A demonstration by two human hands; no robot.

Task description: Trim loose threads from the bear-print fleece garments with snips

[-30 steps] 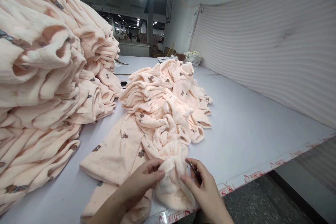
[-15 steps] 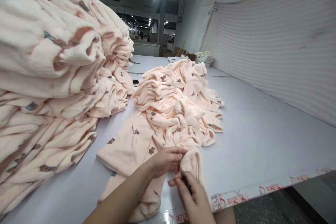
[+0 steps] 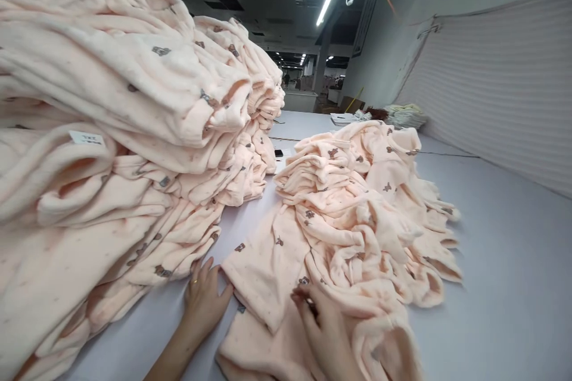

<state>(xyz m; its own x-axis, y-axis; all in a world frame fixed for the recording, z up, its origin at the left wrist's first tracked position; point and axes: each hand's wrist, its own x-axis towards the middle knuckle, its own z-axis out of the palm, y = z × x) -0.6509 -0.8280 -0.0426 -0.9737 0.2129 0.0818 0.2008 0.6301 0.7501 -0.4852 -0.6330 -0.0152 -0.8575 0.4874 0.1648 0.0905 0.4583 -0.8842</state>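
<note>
My left hand (image 3: pixel 205 296) is open, its fingers spread on the table between the big garment pile (image 3: pixel 147 190) and the left corner of a pale pink fleece garment (image 3: pixel 263 262) with small bear prints. Its thumb is close to that corner. Over the same garment, my right hand (image 3: pixel 328 330) is closed, fingers curled round a small dark tool (image 3: pixel 311 308), mostly hidden in the palm. Beside the right hand, a loose tube-like end of pink fleece (image 3: pixel 386 345) lies near the table's front. Behind it is a heap of the same garments (image 3: pixel 353 202).
The tall pile on the left bears a white size label (image 3: pixel 86 138). A dark phone-like object (image 3: pixel 279 153) lies between the piles. Further back are papers (image 3: pixel 346 118) and folded pale cloth (image 3: pixel 406 116). A striped sheet (image 3: pixel 500 71) hangs along the right wall.
My left hand has let go of the pink fleece end and moved left to the garment's corner. My right hand has moved off that end onto the garment. The view has turned left.
</note>
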